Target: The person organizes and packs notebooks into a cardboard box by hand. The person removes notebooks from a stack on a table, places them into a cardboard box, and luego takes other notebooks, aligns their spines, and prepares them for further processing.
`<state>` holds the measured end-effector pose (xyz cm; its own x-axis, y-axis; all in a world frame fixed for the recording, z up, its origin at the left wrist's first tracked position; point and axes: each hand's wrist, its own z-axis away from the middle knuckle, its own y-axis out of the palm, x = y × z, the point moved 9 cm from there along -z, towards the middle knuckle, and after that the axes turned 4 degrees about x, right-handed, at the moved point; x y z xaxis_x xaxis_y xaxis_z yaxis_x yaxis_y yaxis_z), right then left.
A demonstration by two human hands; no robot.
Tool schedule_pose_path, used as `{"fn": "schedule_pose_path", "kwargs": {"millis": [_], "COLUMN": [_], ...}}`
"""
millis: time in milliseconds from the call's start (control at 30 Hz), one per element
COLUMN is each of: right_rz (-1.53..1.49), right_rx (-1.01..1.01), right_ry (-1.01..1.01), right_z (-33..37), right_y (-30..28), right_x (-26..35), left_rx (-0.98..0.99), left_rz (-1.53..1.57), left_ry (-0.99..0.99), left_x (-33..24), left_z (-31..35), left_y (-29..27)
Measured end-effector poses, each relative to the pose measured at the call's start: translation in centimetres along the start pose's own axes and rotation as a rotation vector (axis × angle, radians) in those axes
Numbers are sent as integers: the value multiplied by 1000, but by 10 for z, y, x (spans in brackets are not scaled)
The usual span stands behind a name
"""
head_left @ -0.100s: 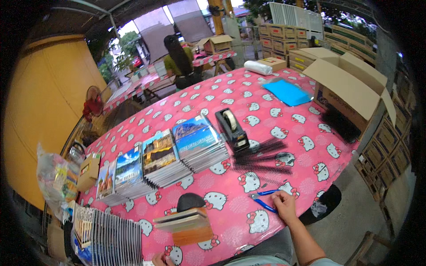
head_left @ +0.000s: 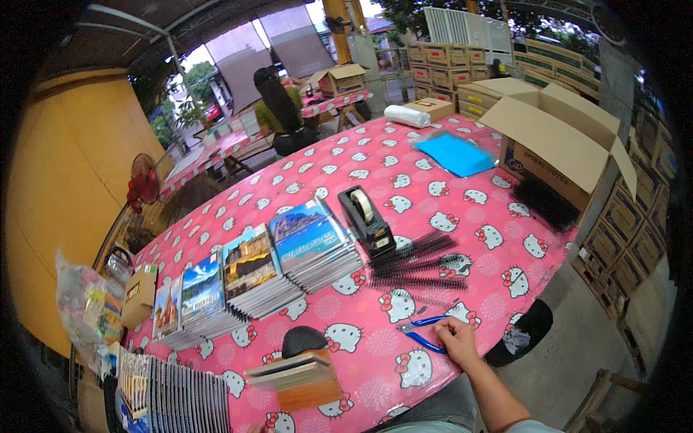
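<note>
Head view: my right hand (head_left: pixel 458 341) rests on the blue-handled pliers (head_left: pixel 422 333), fingers curled over the handles.
Black binding coils (head_left: pixel 415 268) lie just beyond my fingertips; a careless lift could snag and scatter them. Left hand out of sight.

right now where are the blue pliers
In the head view the blue pliers lie on the pink tablecloth near its front edge, at the fingertips of the right hand, just below the black binding coils.

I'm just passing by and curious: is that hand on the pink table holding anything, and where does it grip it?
The right hand rests on the blue-handled pliers, fingers at the handle ends. Whether it has a full grip cannot be told. The left hand is out of view.
</note>
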<state>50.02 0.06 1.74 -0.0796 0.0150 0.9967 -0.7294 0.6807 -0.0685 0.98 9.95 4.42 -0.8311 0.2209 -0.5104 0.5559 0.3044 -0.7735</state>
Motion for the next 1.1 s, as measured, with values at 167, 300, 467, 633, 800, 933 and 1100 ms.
{"fn": "schedule_pose_path", "kwargs": {"millis": [167,300,467,633,800,933,1100], "right_rz": [57,25,-160,-15,49,101,206], "right_rx": [-106,-385,-572,-559,-491,-454,-401], "right_ry": [-33,-33,-26,-22,59,30,24], "right_z": [-4,-17,-31,-43,-45,-51,-50], "right_y": [-55,-105,-183,-175,-169,-161,-162], "right_x": [-6,15,-25,-21,-28,-19,-38], "left_rx": [9,36,-64,-47,66,28,44], "left_rz": [-121,-114,-100,89,-157,-480,-652], "left_ry": [-4,-39,-102,-430,-331,-338,-465], "left_x": [-14,-20,12,51,24,22,21], "left_z": [8,-1,1,-2,-14,-13,-13], "left_y": [2,5,6,12,7,12,13]}}
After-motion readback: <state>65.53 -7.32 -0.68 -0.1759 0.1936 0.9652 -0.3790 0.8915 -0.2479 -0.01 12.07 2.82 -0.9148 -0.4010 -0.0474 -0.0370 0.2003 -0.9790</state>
